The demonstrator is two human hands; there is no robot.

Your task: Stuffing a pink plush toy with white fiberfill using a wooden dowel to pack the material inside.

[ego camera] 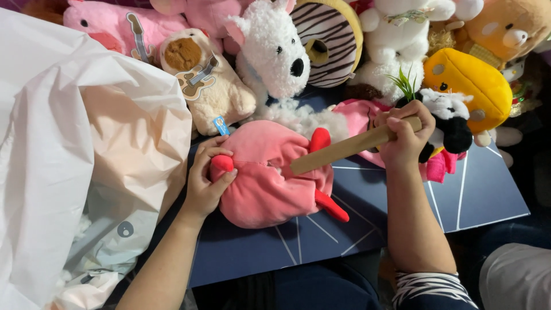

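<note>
A pink plush (270, 178) lies on a dark blue board (402, 212) with thin white lines, near the board's middle and toward its left edge. The left hand (205, 181) grips the plush at its left end, fingers curled over a small red nub there, thumb underneath. The right hand (404, 138) is closed around the upper end of a wooden stick (350, 148); the stick slants down to the left, and its lower end rests on the plush's top, at a seam or opening in the fabric. Whether the tip goes inside cannot be told. Red parts of the plush stick out beside the stick's tip and at the plush's lower right.

Along the board's far edge stands a row of other toys: a white dog (275, 54), a beige capybara plush (201, 77), a striped ring cushion (330, 37), a yellow plush (473, 80) and a small black-and-white plush (447, 117) just beyond the right hand. Past the board's left edge, a large white plastic bag (63, 149) is bunched up, touching the left forearm.
</note>
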